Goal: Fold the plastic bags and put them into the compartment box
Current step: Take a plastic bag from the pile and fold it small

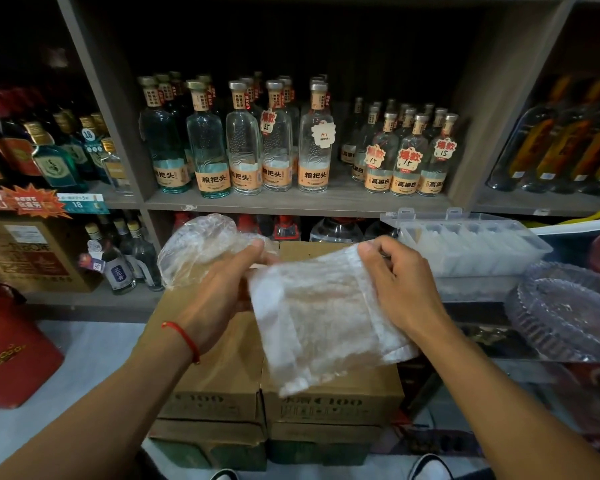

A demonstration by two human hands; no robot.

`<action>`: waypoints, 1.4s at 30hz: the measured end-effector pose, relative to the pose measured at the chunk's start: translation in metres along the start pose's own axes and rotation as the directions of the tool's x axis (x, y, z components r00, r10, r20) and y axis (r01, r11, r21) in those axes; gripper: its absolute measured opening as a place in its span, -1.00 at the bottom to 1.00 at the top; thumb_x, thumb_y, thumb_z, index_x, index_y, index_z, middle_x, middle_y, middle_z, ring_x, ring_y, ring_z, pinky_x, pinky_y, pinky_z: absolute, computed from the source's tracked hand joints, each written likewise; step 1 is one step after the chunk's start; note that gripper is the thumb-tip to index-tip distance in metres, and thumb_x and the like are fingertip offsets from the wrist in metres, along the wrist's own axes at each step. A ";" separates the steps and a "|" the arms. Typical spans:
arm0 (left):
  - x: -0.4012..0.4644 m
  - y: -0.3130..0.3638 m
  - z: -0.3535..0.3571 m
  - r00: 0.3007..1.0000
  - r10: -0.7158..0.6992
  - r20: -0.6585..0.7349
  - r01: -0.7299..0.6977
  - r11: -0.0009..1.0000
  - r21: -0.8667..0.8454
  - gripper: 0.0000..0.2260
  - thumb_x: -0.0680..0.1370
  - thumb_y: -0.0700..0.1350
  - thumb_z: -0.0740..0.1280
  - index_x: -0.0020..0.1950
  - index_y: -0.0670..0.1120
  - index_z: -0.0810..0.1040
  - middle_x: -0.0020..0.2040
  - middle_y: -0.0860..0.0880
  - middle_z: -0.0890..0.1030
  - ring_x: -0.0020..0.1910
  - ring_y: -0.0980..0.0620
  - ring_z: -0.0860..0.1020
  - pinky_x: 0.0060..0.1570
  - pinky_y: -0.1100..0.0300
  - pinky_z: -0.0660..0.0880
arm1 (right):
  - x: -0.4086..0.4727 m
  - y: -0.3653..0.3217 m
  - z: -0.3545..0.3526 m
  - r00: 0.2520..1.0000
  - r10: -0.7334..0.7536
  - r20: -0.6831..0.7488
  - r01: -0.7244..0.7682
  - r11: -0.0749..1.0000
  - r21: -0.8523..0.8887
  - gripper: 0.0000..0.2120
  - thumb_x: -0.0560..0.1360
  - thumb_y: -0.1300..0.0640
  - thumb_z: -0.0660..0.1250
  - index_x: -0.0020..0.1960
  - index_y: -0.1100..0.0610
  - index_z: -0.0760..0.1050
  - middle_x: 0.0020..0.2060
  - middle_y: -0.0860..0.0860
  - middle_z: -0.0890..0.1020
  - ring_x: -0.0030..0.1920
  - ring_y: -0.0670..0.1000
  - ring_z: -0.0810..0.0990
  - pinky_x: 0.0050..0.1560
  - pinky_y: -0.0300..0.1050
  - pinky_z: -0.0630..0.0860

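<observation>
Two hands, one clear plastic bag [312,317], one compartment box [465,244]; landmark throughout: stacked cardboard cartons [278,396] at centre.

Far left of the cartons: red gift bag [11,355] on the floor, beside a brown printed carton [25,251] on the lower shelf. Not part of the task.

Above and behind the cartons: liquor bottles [243,143] in rows on the wooden shelf [291,202], price tags hung on several necks.

Over the cartons' left half: left hand [215,292], red string at the wrist, fingers curled round the bag's bunched, puffed-up end, thumb on top. Likely gripped there to anchor the loose end while the rest is flattened.

Over the cartons' middle: bag body, hanging as a creased flat panel, clear of the carton tops, stretched between both hands. Judged mid-fold, not yet compact enough for a cell.

Over the cartons' right half: right hand [399,282], fingers bent, pinching the panel's upper right edge; tension kept for a straight crease, presumably.

Right of the cartons, raised: compartment box, translucent, lid up, white folded bags apparently in its row of cells; within easy reach for dropping in.

Further right: stacked clear plastic trays [565,313].
</observation>
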State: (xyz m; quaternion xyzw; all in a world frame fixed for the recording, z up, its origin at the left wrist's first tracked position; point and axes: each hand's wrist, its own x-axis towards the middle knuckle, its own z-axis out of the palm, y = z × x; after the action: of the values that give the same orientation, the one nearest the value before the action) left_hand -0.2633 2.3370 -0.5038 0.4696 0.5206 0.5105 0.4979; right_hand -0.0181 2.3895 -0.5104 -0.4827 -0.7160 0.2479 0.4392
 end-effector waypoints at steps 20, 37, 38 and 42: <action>0.014 -0.019 -0.003 0.988 0.060 -0.143 -0.077 0.990 -0.119 -0.82 0.58 -0.29 0.43 0.11 -0.06 0.56 -0.15 -0.26 0.69 -0.15 -0.20 0.64 -0.04 -0.14 0.62 | 0.001 0.020 -0.013 0.770 0.347 0.536 -0.597 0.688 0.412 -0.38 0.49 -0.36 0.37 0.40 -0.02 0.48 0.05 0.17 0.76 0.04 0.17 0.76 -0.04 -0.04 0.69; 0.007 -0.015 -0.011 0.950 0.291 -0.110 -0.240 0.911 0.335 -0.80 0.57 -0.13 0.48 0.18 0.05 0.72 0.00 0.06 0.75 0.07 0.11 0.70 0.10 0.25 0.61 | -0.001 0.006 -0.006 0.985 0.127 0.120 -0.149 0.968 0.202 -0.82 0.52 0.20 0.53 0.08 -0.01 0.70 -0.11 0.04 0.71 -0.03 0.07 0.71 0.06 -0.01 0.68; 0.007 -0.014 -0.011 0.949 0.294 -0.115 -0.230 0.893 0.387 -0.79 0.56 -0.13 0.49 0.18 0.04 0.72 -0.02 0.06 0.75 0.06 0.12 0.69 0.11 0.23 0.61 | -0.001 0.006 -0.007 0.985 0.122 0.118 -0.143 0.972 0.188 -0.83 0.52 0.20 0.53 0.07 -0.01 0.70 -0.10 0.03 0.71 -0.03 0.07 0.71 0.03 -0.04 0.69; 0.006 -0.014 -0.003 0.939 0.315 -0.139 -0.215 0.851 0.479 -0.89 0.55 -0.17 0.50 0.06 -0.02 0.74 -0.11 0.09 0.75 -0.07 0.22 0.69 0.02 0.30 0.63 | -0.001 0.007 -0.009 0.984 0.125 0.125 -0.147 0.972 0.181 -0.86 0.53 0.22 0.51 0.00 0.00 0.71 -0.13 0.00 0.71 -0.10 0.05 0.70 -0.15 -0.14 0.67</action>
State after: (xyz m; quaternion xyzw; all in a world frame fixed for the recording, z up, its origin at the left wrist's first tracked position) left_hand -0.2667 2.3417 -0.5177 0.5838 0.6057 0.4847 0.2395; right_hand -0.0068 2.3907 -0.5117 -0.4719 -0.6779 0.3714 0.4240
